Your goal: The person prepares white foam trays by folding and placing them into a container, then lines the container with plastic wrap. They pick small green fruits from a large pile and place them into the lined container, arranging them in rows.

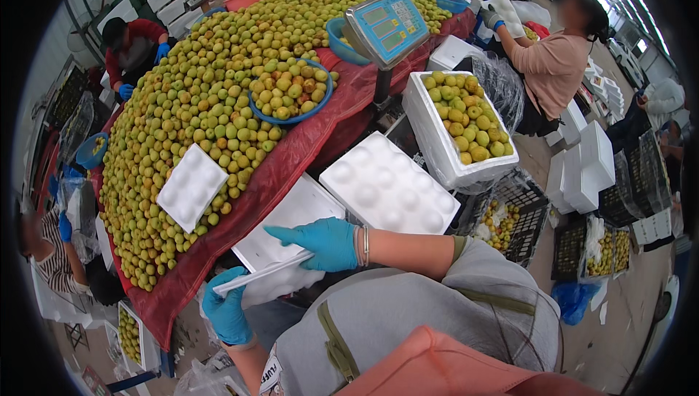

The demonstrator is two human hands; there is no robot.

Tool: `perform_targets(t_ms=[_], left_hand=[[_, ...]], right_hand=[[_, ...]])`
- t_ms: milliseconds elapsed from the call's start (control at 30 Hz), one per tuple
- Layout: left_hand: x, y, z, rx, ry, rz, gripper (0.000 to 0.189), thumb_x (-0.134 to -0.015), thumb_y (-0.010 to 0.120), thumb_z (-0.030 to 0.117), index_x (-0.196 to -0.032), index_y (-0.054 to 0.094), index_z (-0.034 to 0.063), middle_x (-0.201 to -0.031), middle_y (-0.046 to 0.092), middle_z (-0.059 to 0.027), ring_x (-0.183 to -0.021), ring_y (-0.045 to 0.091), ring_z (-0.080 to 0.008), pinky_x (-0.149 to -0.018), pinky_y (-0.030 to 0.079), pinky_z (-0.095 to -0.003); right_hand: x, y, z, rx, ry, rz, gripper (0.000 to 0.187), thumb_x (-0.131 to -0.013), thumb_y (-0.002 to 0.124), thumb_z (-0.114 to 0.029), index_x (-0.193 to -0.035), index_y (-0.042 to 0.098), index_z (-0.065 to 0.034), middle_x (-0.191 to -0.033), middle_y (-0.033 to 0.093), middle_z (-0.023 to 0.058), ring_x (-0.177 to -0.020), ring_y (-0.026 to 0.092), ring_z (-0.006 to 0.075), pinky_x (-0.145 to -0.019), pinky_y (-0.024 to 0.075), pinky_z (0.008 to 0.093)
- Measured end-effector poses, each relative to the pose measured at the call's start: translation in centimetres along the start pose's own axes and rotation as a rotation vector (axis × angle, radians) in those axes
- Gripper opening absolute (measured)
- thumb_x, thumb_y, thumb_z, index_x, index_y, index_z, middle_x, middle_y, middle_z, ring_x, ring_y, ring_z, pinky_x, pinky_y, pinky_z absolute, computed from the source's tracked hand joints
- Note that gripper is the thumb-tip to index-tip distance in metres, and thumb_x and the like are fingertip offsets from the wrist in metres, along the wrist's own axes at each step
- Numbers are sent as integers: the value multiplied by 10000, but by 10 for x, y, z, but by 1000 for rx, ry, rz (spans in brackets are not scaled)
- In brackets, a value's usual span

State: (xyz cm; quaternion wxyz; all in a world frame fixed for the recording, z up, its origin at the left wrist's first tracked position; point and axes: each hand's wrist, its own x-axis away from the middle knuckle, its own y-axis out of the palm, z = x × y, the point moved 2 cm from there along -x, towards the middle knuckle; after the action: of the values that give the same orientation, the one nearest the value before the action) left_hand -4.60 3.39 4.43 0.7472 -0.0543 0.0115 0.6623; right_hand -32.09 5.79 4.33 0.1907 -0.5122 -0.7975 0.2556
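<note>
Both my hands wear blue gloves. My left hand grips one end of a white dimpled foam sheet, which is tilted almost edge-on before my waist. The other end sits in my right hand, whose index finger points out to the left. Just beyond lies a white foam box, partly hidden by my right hand. A larger dimpled foam sheet rests to the right of it. One smaller foam sheet lies on the heap of yellow-green fruit.
A blue basin of fruit stands at the heap's edge on red sheeting. The scale display rises on a post. Beside it sits a fruit-filled foam box. A black crate is at right. Several people work around.
</note>
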Motion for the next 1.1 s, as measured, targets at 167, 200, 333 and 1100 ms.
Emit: perform_targets(t_ms=[167,200,333,1100], left_hand=[[-6,-4,-5,-44,48,102,353,-966,653,99,-1292,598,-24,-1157,692,-133,-990,673,-186,-943,509,-322],[-10,-5,-1,-229,117,117,477,-1032,561,294,-1391,510,-16,-1199,676,-142,-952,687,-204,-898,532,-334],[-14,-10,12,264,-608,-57,688,-1006,457,558,-1448,473,31,-1195,675,-120,-821,695,-237,-770,567,-351],[-227,-119,-154,-105,-115,496,685,-862,749,87,-1462,433,-10,-1282,616,-163,-1111,635,-234,-870,560,-346]], right_hand=[[-10,-5,19,444,-95,168,607,-793,626,-114,-1394,568,-175,-1196,665,34,-875,657,294,-754,532,405],[-11,-7,20,529,-100,293,599,-784,621,-112,-1379,577,-163,-1193,663,28,-846,646,282,-724,523,401],[-13,-8,10,799,-193,569,567,-783,600,-134,-1350,593,-130,-1215,645,54,-777,596,212,-628,475,356],[131,-67,208,22,858,722,734,-986,585,-448,-1484,395,57,-1510,443,218,-1375,441,305,-1150,331,380]])
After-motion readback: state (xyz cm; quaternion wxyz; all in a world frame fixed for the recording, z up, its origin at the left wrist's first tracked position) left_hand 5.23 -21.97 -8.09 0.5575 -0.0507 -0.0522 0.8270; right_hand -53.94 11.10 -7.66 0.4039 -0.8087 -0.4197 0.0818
